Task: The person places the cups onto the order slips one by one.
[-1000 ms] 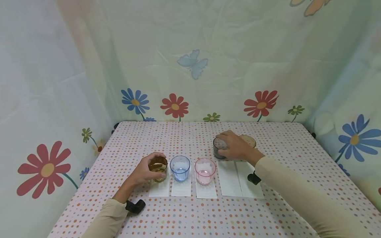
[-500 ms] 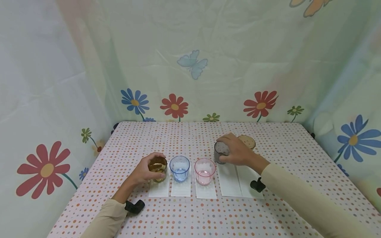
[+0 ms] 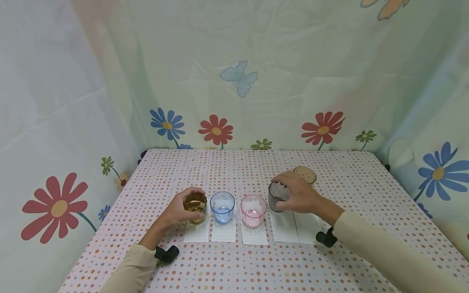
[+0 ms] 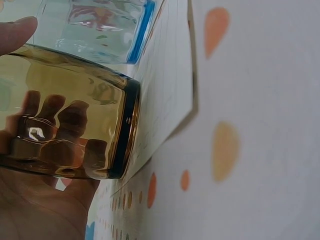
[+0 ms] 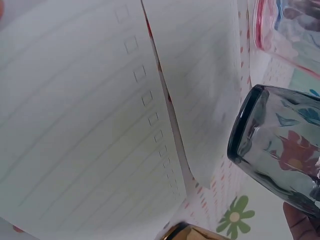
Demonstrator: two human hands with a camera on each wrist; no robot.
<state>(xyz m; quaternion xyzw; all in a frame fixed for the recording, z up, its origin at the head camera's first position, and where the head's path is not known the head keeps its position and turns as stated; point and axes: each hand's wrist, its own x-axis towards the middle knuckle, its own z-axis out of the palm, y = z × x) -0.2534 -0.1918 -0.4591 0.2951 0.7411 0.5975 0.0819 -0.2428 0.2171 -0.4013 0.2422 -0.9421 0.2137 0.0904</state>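
My left hand (image 3: pixel 178 210) grips an amber glass (image 3: pixel 195 199) upright at the upper part of the leftmost paper strip (image 3: pixel 196 235). In the left wrist view, fingers show through the amber glass (image 4: pixel 75 115). My right hand (image 3: pixel 299 193) holds a grey glass (image 3: pixel 277 198) by its sides near the top of another strip (image 3: pixel 283 230). From the right wrist, the grey glass (image 5: pixel 280 145) appears slightly raised, its dark base over the paper. Between the hands stand a blue glass (image 3: pixel 222 208) and a pink glass (image 3: pixel 253 211), each on its own strip.
Behind my right hand stands a light brown glass (image 3: pixel 305 174), partly hidden by it. A further lined paper strip (image 3: pixel 309 232) lies at the right, partly under my wrist. The dotted tablecloth (image 3: pixel 234 268) covers the table; a flowered curtain (image 3: pixel 264 106) hangs behind.
My right hand has brought the grey glass nearer to me and slightly right, from behind the papers to the top of a strip. The left hand has stayed on the amber glass.
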